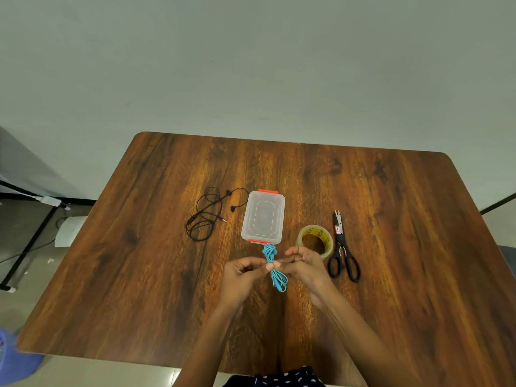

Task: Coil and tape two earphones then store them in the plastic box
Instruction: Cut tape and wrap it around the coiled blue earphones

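Note:
A coiled blue earphone (275, 268) is held above the wooden table (139, 261), bunched at its middle. My left hand (243, 272) pinches that middle from the left, and my right hand (303, 265) pinches it from the right, thumbs meeting on the coil. A clear plastic box (264, 217) with orange latches and its lid on lies just beyond the coil. A loose black earphone (208, 216) lies uncoiled to the left of the box. A roll of clear tape (315, 238) sits right of the box, partly behind my right hand.
Black-handled scissors (342, 247) lie right of the tape roll, blades pointing away. A blue object (14, 356) sits on the floor at the lower left. Black stand legs and cables (30, 241) are on the floor left of the table.

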`<state>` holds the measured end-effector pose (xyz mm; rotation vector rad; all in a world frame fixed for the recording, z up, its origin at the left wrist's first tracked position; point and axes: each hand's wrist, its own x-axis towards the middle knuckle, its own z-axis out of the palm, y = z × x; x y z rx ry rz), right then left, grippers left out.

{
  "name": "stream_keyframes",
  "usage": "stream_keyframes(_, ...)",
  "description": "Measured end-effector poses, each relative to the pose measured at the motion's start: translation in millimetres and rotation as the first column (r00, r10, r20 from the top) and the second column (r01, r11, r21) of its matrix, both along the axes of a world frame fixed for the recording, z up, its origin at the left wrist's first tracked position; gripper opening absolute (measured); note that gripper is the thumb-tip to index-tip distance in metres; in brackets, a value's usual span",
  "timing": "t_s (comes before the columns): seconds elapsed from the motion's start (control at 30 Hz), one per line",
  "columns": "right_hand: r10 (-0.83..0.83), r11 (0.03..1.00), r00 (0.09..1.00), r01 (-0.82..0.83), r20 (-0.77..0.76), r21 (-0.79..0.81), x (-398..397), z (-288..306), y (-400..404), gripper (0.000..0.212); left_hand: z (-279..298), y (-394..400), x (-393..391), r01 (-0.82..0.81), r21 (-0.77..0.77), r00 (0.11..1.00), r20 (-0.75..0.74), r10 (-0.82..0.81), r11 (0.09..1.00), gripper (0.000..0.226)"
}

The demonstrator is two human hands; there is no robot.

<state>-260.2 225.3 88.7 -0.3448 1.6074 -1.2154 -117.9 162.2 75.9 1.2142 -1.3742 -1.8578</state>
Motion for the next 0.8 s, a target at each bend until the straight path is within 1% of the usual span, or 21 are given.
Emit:
stream_keyframes(0.1,0.002,1.0,1.0,-0.002,-0.027,0.0,2.4,-1.8,2.7,0.027,-1.1,-0.4,1.5,-0.007,-0.012,1.0,0.018,0.008,1.0,0.013)
stream_keyframes(0.2,0.041,0.998,0.996,-0.044,-0.082,-0.041,1.6,3.0,4.1,0.024,1.0,-2.6,2.0,-0.02,0.019,1.0,-0.011,0.02,1.0,0.019)
stream_keyframes(0.3,0.071,0.994,0.992,-0.079,-0.104,-0.074,-3.1,7.3,3.5,0.03,4.6,-5.0,1.1,-0.011,0.064,1.0,-0.017,0.012,0.998,0.021)
stream_keyframes(0.43,0.109,0.993,0.99,-0.114,-0.095,-0.04,-9.1,7.4,1.7,0.03,7.1,-3.3,-0.2,-0.008,0.169,0.999,-0.046,0.016,0.986,0.022)
stream_keyframes(0.6,0.092,0.994,0.994,-0.095,-0.065,-0.045,-8.4,2.7,2.8,0.029,5.4,-2.7,-1.2,-0.028,0.253,0.999,-0.034,0.037,0.967,0.022)
stream_keyframes(0.67,0.093,0.994,0.994,-0.095,-0.058,-0.046,-7.1,2.8,3.0,0.028,4.6,-2.1,-1.0,-0.021,0.256,0.999,-0.031,0.029,0.967,0.022)
stream_keyframes(0.8,0.088,0.996,0.994,-0.089,-0.058,-0.022,-7.8,3.9,3.0,0.028,1.1,-1.6,-1.4,0.046,0.197,0.999,0.015,-0.05,0.979,0.021)
